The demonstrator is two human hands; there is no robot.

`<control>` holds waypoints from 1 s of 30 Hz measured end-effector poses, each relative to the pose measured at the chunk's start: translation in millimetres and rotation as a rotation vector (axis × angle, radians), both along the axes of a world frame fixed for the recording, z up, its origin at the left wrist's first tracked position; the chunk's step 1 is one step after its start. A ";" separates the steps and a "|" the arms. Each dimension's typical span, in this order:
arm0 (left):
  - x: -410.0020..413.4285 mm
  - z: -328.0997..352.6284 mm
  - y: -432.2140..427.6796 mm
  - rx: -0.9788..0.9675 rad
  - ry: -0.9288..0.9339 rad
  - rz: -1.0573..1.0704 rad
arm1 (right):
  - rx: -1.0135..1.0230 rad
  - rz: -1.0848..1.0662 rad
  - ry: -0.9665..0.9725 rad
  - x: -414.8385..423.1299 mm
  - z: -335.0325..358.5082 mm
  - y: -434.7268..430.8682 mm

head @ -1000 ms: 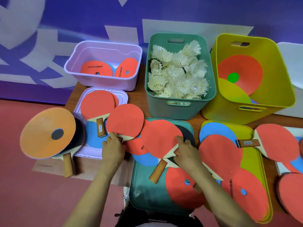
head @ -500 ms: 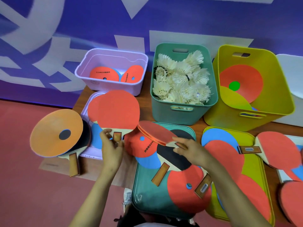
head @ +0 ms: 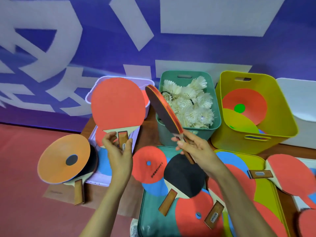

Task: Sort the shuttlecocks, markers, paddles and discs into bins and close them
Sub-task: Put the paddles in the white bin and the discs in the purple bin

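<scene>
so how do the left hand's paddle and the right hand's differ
The left paddle faces the camera, red side showing; the right paddle is nearly edge-on, black side showing. The left paddle stands upright in front of the pink bin; the right paddle leans left in front of the green bin. Shared: left hand and right hand each grip a wooden handle.

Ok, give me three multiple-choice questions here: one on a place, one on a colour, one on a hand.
1. Where are the shuttlecocks? A green bin; B yellow bin; C green lid.
2. The left paddle, in the left hand, shows which colour? A black; B red; C blue.
3. The right hand is: A resting open; B pressing a lid; C gripping a paddle handle.
Answers: A, they fill it; B, its broad face is red; C, it curls round the edge-on paddle's handle.
</scene>
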State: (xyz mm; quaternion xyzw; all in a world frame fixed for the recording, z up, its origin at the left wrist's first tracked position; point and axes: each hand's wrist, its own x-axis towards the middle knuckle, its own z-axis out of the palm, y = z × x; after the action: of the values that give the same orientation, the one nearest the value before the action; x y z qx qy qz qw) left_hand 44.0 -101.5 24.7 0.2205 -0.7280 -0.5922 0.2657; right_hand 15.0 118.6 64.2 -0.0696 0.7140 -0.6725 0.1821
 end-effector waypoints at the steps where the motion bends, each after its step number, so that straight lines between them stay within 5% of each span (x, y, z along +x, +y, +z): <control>1: -6.2 6.7 3.9 0.006 0.013 -0.017 | -0.014 -0.024 0.024 -3.0 6.3 6.0; 10: -59.8 59.8 95.0 -0.108 0.057 -0.315 | -0.001 -0.312 0.238 -37.5 37.1 96.1; 20: -92.9 62.8 267.7 -0.187 -0.097 -0.533 | 0.496 -0.503 0.329 -73.4 29.4 288.9; 30: -173.6 80.0 390.5 -0.355 -0.282 -0.694 | 1.042 -0.547 0.170 -129.2 41.0 447.0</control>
State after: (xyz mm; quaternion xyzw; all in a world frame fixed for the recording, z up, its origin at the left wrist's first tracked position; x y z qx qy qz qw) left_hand -129.6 289.0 104.7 -0.0084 -0.8792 -0.4761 -0.0182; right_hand -114.2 565.6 105.2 0.1620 0.9540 -0.2482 -0.0454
